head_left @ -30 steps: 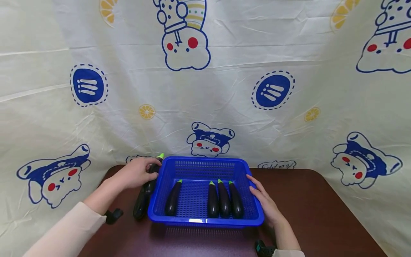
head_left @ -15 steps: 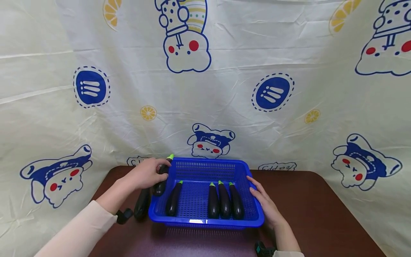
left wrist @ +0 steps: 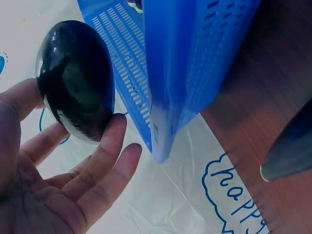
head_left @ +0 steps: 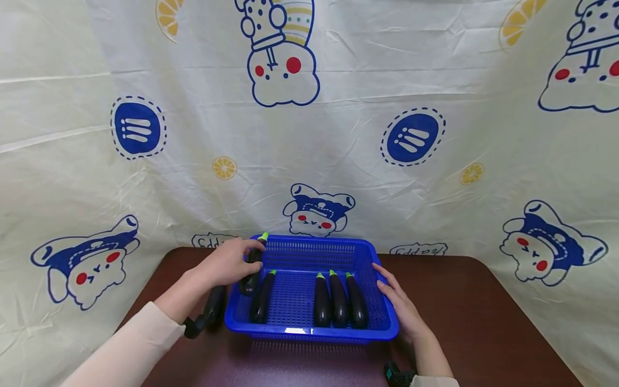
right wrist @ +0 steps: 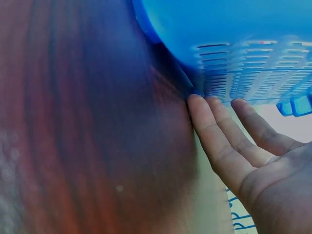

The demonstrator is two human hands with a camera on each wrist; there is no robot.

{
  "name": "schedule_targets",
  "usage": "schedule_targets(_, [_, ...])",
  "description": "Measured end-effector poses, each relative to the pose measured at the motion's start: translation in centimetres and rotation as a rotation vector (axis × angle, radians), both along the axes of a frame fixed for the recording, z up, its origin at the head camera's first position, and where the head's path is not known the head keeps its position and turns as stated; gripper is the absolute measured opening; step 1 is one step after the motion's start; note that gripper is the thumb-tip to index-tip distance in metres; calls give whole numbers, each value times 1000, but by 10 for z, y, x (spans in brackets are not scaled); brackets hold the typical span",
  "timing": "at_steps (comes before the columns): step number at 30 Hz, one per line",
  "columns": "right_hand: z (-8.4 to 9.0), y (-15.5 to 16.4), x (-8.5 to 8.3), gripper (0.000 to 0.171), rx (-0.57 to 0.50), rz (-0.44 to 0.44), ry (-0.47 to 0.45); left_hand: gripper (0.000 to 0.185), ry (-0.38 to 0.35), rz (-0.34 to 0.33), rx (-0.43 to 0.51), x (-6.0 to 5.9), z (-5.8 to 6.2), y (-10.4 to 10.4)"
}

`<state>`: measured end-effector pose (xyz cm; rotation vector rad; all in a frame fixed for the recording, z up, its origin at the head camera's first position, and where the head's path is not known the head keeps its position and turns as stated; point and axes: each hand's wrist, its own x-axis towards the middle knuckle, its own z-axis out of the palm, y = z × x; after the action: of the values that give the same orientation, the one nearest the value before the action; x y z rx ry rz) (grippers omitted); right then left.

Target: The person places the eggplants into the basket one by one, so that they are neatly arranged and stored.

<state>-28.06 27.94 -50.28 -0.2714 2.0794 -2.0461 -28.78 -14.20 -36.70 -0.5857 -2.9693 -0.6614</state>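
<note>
While the left hand (head_left: 227,263) grips an eggplant (head_left: 252,267) over the blue basket (head_left: 309,334)'s left rim, the flat right hand (head_left: 398,303) steadies it; probably best lowered parallel beside the four inside.

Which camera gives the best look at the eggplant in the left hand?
The left wrist view: the held eggplant fills the frame, its rounded end between the fingers. The head view shows it small, over the basket edge. The right wrist view misses it.

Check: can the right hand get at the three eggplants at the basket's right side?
Probably yes. The right hand rests open on the basket's right wall; the three eggplants lie just inside, uncovered, nothing between.
</note>
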Motion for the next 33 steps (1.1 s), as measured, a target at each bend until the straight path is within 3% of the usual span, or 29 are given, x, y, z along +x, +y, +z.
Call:
schedule_targets(16, [-1, 1, 0, 56, -12, 4, -4, 38, -27, 11, -9, 3, -16, 27])
schedule_targets(33, [-2, 1, -2, 56, -11, 18, 11, 43, -54, 8, -12, 7, -37, 40])
